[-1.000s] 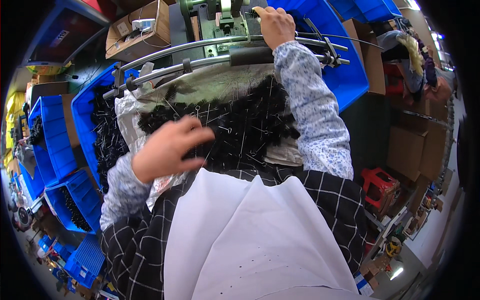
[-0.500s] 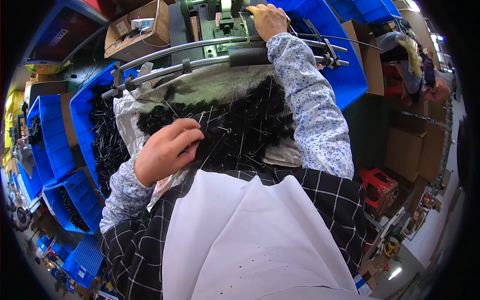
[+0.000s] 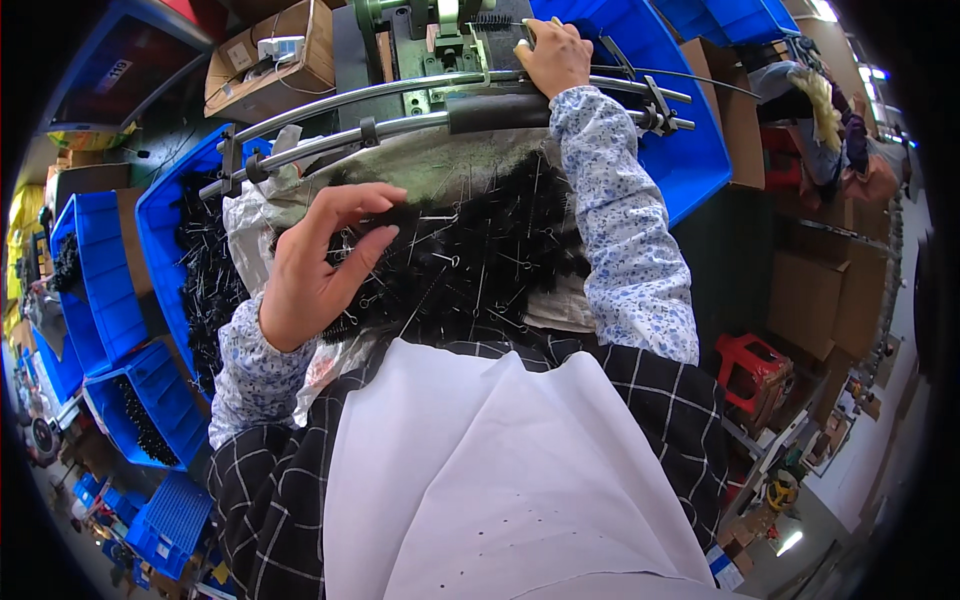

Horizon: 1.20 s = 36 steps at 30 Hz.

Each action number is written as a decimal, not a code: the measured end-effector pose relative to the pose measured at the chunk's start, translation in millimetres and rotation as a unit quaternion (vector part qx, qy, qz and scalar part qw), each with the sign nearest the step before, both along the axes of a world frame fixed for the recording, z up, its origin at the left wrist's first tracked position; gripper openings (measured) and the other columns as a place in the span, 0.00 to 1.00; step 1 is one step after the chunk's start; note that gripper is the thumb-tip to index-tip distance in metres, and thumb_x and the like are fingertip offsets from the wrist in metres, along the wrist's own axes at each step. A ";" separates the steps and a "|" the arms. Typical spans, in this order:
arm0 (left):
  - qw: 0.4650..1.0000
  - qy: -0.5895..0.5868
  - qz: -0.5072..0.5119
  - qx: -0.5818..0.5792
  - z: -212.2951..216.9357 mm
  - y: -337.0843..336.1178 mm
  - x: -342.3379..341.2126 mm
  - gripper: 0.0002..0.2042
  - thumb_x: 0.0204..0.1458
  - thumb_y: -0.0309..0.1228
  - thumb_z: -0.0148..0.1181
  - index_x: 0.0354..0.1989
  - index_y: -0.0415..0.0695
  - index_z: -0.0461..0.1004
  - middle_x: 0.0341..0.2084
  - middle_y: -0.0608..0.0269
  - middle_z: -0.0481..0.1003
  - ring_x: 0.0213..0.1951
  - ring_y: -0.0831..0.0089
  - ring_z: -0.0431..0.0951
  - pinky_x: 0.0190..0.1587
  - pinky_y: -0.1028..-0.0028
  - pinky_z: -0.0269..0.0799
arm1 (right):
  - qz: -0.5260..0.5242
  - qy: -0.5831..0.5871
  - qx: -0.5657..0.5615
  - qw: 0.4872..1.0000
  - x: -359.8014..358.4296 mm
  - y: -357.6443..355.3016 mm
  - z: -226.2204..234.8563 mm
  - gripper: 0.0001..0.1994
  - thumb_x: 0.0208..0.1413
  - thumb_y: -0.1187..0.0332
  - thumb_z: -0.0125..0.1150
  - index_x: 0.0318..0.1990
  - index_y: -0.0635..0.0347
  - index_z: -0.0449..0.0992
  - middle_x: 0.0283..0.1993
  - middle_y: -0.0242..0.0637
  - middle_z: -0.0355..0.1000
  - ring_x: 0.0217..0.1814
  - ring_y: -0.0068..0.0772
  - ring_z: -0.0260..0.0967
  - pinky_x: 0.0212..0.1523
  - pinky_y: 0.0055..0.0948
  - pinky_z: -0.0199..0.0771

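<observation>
At the machine (image 3: 450, 60), my right hand (image 3: 556, 58) has its fingers closed at the wire end of a small black twisted-wire brush (image 3: 492, 21), which lies sideways beside the machine's metal head. My left hand (image 3: 318, 262) hovers over the near left of a heap of black wire brushes (image 3: 480, 250), thumb and forefinger apart. Dark bristles show in the gap between those fingertips, but no brush is plainly gripped. Many brushes in the heap have thin silvery stems, some with looped ends.
Two curved metal rails (image 3: 340, 140) cross between the heap and machine. A blue bin (image 3: 160, 230) of brushes stands left, another blue bin (image 3: 690, 150) right. Farther left are more blue bins (image 3: 105, 270). A cardboard box (image 3: 275, 65) sits at upper left, a red stool (image 3: 752, 372) at right.
My right hand has shifted right, exposing more of the brush at the machine. My left hand has moved up and left, and its thumb and forefinger have spread.
</observation>
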<state>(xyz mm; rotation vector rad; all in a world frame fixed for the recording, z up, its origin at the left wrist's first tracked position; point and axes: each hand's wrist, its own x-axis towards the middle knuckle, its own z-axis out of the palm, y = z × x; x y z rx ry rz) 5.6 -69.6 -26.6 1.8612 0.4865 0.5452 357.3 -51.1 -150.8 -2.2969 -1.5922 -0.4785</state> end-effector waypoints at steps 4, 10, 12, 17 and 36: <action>1.000 0.002 -0.008 0.001 4.6 -0.9 3.6 0.12 0.50 0.19 0.56 0.43 0.38 0.65 0.45 0.52 0.71 0.45 0.70 0.73 0.48 0.73 0.69 | -0.005 0.045 -0.034 0.998 -27.4 11.2 9.1 0.19 0.44 0.59 0.59 0.46 0.52 0.75 0.43 0.36 0.74 0.54 0.41 0.65 0.48 0.43 0.61; 1.000 0.015 -0.012 -0.019 6.8 -2.4 2.8 0.14 0.48 0.18 0.58 0.43 0.38 0.65 0.46 0.52 0.71 0.48 0.71 0.72 0.50 0.74 0.67 | -0.005 0.040 -0.042 0.998 -64.2 30.3 14.4 0.12 0.44 0.60 0.58 0.36 0.53 0.76 0.36 0.33 0.74 0.43 0.38 0.70 0.41 0.44 0.62; 1.000 0.006 -0.012 -0.017 5.8 -3.2 5.9 0.14 0.47 0.19 0.59 0.42 0.39 0.66 0.46 0.53 0.71 0.46 0.71 0.73 0.48 0.74 0.69 | -0.004 0.019 -0.031 0.999 -70.5 35.1 12.2 0.09 0.45 0.60 0.56 0.31 0.53 0.75 0.32 0.34 0.74 0.40 0.38 0.70 0.40 0.43 0.61; 0.998 -0.005 0.007 0.058 5.9 -0.8 7.2 0.12 0.46 0.21 0.60 0.39 0.39 0.70 0.42 0.57 0.70 0.39 0.71 0.75 0.43 0.74 0.71 | 0.003 0.009 -0.035 0.999 -64.8 28.0 17.7 0.11 0.45 0.60 0.57 0.35 0.52 0.76 0.34 0.33 0.75 0.43 0.37 0.70 0.41 0.43 0.59; 0.988 -0.086 -0.012 -0.128 -3.1 8.5 16.3 0.12 0.49 0.18 0.57 0.42 0.38 0.66 0.41 0.62 0.67 0.42 0.75 0.73 0.48 0.75 0.69 | -0.089 -0.089 0.051 0.991 64.5 -19.3 51.7 0.08 0.49 0.63 0.56 0.35 0.46 0.78 0.39 0.34 0.71 0.42 0.39 0.67 0.42 0.39 0.66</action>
